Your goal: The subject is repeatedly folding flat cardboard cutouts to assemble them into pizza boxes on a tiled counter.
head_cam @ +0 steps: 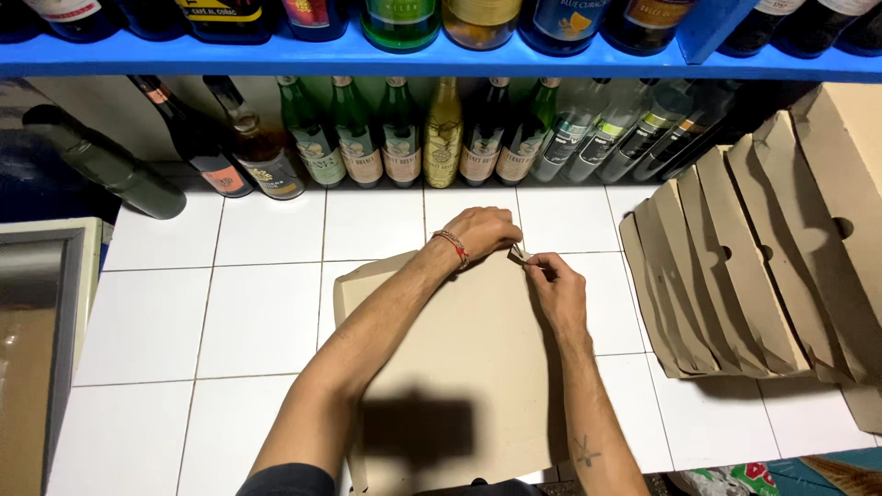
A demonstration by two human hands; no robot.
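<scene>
Cardboard sheet (459, 349) matt brown; tiled counter (257, 312) glossy white ceramic; bottles (404, 138) glass, shiny; shelf (367, 60) blue painted.

One flat cardboard sheet (459, 367) under two hands — left (482, 231), right (556, 289). Roughly eight folded cardboard boxes (744, 266) stacked at right — the bottles (404, 138) too crowded to count.

The upper-shelf bottles (395, 23) are cut off by the top edge; the left hand (480, 234) hides the cardboard sheet (459, 358)'s far corner.
</scene>
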